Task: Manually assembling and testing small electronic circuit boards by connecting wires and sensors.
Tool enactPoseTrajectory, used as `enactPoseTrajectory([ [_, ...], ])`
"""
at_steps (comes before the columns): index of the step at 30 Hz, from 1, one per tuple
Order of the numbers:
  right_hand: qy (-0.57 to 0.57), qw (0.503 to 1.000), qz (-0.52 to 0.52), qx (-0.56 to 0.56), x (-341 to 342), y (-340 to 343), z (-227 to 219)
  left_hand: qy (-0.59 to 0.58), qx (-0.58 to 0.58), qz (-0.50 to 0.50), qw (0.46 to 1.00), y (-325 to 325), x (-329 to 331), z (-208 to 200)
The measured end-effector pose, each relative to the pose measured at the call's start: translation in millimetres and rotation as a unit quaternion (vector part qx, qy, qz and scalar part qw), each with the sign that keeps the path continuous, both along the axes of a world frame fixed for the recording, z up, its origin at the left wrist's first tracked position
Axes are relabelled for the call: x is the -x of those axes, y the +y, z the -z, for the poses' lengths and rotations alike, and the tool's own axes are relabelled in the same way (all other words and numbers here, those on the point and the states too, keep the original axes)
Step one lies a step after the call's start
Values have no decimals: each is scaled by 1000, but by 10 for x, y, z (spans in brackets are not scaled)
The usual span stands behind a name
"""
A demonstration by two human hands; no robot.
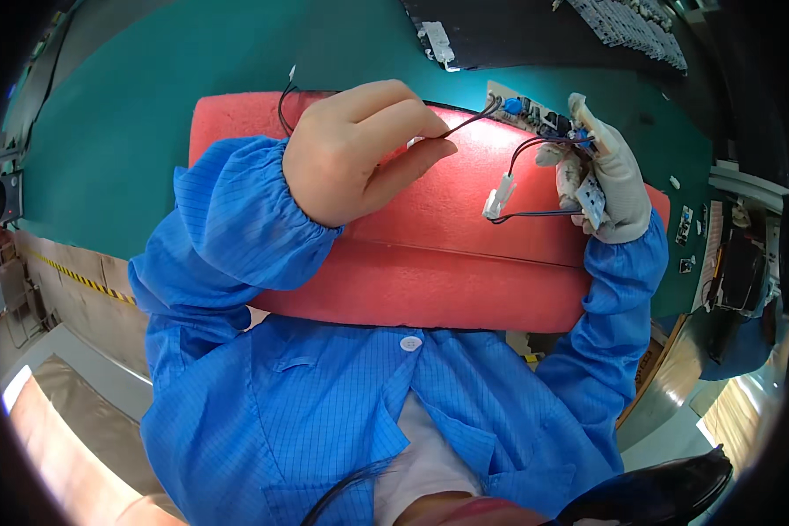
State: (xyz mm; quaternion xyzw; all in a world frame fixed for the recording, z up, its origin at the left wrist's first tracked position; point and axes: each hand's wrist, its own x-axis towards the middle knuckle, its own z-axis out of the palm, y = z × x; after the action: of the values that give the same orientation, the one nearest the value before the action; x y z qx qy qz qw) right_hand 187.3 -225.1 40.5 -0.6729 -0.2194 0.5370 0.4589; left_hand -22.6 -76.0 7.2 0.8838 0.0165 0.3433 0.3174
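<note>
My bare left hand (346,149) is closed in a pinch on dark wires (473,119) above the red pad. These wires run to the far end of a long circuit board (535,114) with blue and black parts. Gripping the board's near end is my right hand (618,180), in a whitish glove. Below its fingers a small white board (592,202) sticks out against the palm. A white plug connector (500,197) hangs on dark wires between the two boards. Left of my left hand another dark wire (282,110) loops out, its origin hidden.
Under my hands lies a red foam pad (430,280) on a green mat (140,105). A black tray (517,39) at the far side bears rows of boards (631,31) and a white part (438,42). Small board pieces (684,226) lie at the right edge.
</note>
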Motion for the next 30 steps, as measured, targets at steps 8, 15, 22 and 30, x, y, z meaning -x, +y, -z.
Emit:
enactPoseTrajectory([
  [8,21,999,32,-32,8,-12,27,7,2,0,1000,4,6,-18],
  [15,53,997,-11,-52,-64,-62,83,24,-2,-11,1000,-14,12,-38],
  [22,37,997,-33,-57,-33,-43,57,40,2,-11,999,4,4,-48],
  [30,-5,993,42,-108,160,39,13,-15,273,-7,962,18,-55,-24],
])
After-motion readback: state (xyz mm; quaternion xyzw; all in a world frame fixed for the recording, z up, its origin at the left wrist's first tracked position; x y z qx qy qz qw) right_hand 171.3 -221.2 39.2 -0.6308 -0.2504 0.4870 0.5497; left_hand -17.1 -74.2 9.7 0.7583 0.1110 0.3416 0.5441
